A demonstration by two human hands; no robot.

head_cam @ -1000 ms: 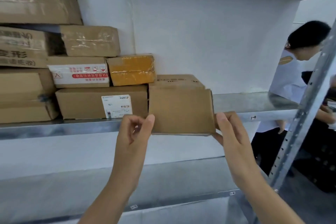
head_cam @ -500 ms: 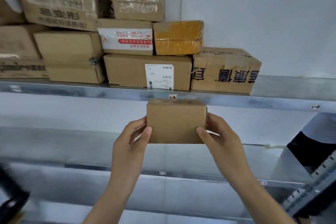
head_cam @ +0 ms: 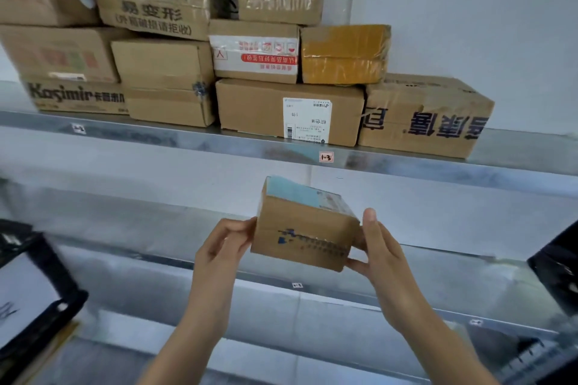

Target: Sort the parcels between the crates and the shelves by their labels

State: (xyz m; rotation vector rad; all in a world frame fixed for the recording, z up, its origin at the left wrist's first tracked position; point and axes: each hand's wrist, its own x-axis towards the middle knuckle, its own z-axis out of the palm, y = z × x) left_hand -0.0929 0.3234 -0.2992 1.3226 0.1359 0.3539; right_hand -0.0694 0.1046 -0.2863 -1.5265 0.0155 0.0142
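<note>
Below the full top shelf (head_cam: 187,139), a person is holding a small cardboard parcel (head_cam: 305,228) up in the air with two bare hands. The left hand (head_cam: 223,247) is pinching the box's left edge, and its fingers (head_cam: 237,226) are curling close around that corner. The right hand (head_cam: 380,247) is cupping the right end, with the thumb sticking straight up beside the box and the other fingers tucking underneath. Both hands are holding the parcel, so it is not touching any shelf.

The box is tipping a little, with its top leaning toward the person. A pale blue label (head_cam: 295,192) is sitting on that top side. I think the person is tilting it this way to read the label and find out where it belongs. The print is too blurry for me to read.

At 12 o'clock from the parcel, a small tag saying 1-3 (head_cam: 326,157) is sticking on the shelf edge. Above it, many brown boxes are packing the shelf tightly, like the white-labelled box (head_cam: 289,111) and the yellow-taped box (head_cam: 344,55) on top. The middle shelf (head_cam: 125,222) behind the parcel is looking bare, so there is room.

At 8 o'clock, a black crate (head_cam: 40,291) is waiting. At 3 o'clock, another dark crate (head_cam: 560,269) is peeking in.
</note>
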